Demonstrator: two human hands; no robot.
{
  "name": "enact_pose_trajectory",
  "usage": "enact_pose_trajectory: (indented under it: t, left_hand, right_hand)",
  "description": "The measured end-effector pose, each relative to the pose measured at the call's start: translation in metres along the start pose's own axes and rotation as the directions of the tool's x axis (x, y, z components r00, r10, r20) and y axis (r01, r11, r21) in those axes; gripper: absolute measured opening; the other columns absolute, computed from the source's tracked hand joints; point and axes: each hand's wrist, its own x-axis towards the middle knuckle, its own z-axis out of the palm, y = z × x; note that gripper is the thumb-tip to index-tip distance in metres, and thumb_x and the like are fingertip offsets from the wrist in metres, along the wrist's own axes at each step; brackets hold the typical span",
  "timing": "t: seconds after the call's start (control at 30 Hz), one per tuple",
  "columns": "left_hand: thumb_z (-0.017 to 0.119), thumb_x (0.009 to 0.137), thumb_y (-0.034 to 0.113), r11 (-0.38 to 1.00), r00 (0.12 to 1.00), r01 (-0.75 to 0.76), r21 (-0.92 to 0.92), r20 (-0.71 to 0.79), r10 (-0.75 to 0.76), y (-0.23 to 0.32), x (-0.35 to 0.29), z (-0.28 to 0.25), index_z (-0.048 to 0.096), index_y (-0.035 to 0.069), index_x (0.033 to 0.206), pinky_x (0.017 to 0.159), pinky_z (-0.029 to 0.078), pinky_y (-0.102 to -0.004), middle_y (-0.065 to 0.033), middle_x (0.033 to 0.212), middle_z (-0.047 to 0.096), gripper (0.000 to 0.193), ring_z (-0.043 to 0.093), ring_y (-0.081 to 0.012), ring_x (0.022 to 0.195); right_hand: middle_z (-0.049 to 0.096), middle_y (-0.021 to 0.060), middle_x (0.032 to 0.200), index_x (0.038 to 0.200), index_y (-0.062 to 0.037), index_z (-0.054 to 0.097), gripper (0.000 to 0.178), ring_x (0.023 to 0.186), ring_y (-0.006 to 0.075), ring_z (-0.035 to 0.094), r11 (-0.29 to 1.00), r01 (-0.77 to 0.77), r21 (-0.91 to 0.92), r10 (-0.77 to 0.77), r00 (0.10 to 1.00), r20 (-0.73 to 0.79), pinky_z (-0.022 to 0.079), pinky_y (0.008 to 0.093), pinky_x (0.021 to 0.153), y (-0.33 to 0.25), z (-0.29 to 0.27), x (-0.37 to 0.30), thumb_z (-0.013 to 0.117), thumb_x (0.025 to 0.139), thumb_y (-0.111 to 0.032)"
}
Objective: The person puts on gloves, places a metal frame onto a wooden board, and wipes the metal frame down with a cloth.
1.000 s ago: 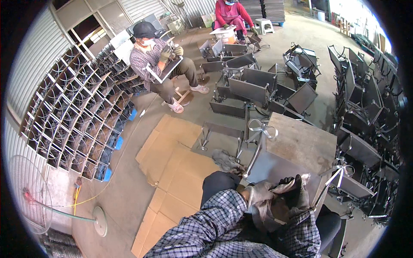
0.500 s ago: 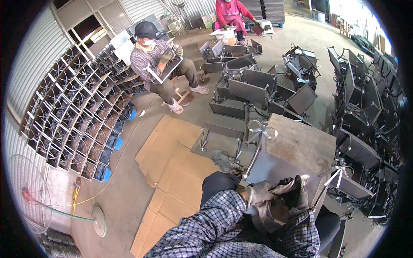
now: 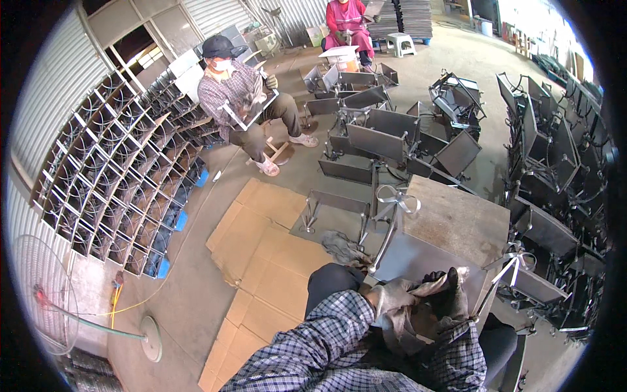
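My left hand (image 3: 394,298) and my right hand (image 3: 455,291), both in worn grey work gloves with dark patches, are close together over my lap. Their fingers look curled in, and what they hold, if anything, is hidden by the gloves. Just beyond them lies a smooth grey metal panel (image 3: 408,257) with thin metal legs along its sides. It rests against a worn wooden board (image 3: 457,212). Flat silvery strips form a looped metal piece (image 3: 398,200) at the panel's far left corner. A similar strip piece (image 3: 516,261) stands at its right.
Dark metal frames with panels (image 3: 385,134) crowd the floor ahead, and more are stacked (image 3: 555,222) on the right. Flattened cardboard (image 3: 261,255) and a grey rag (image 3: 343,248) lie to the left. A fan (image 3: 46,294) stands far left. Two people sit working ahead.
My hands stay nearly still. The seated person at left has shifted their hands on the metal frame. The person in pink has lifted a dark panel from beside the white stool.
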Motion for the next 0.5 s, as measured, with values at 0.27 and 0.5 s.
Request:
enact_pose_trajectory:
  t: [0.27, 0.5]
  left_hand:
    - [0.064, 0.079, 0.005, 0.998, 0.998, -0.045, -0.032, 0.032, 0.046, 0.011, -0.005, 0.000, 0.063, 0.001, 0.120, 0.082, 0.049, -0.0280, -0.0043, 0.103, 0.068, 0.041, 0.061, -0.0144, 0.091]
    - [0.065, 0.079, 0.003, 0.993, 0.999, -0.035, -0.109, 0.030, 0.038, 0.013, -0.009, -0.001, 0.064, 0.002, 0.119, 0.084, 0.048, -0.0278, -0.0056, 0.105, 0.069, 0.040, 0.061, -0.0143, 0.094]
  right_hand:
    - [0.063, 0.0128, 0.099, 0.105, -0.0040, 0.058, 0.043, 0.096, 0.0321, 0.060, 1.000, 0.025, -0.006, -0.026, 0.999, -0.035, 0.050, 0.0470, 0.090, 0.000, 0.008, -0.005, 0.072, 0.087, -0.041]
    - [0.067, 0.0131, 0.097, 0.100, -0.0036, 0.065, 0.039, 0.093, 0.0311, 0.063, 0.999, 0.027, -0.020, -0.027, 0.999, -0.027, 0.053, 0.0440, 0.087, 0.002, 0.005, 0.000, 0.065, 0.091, -0.041]
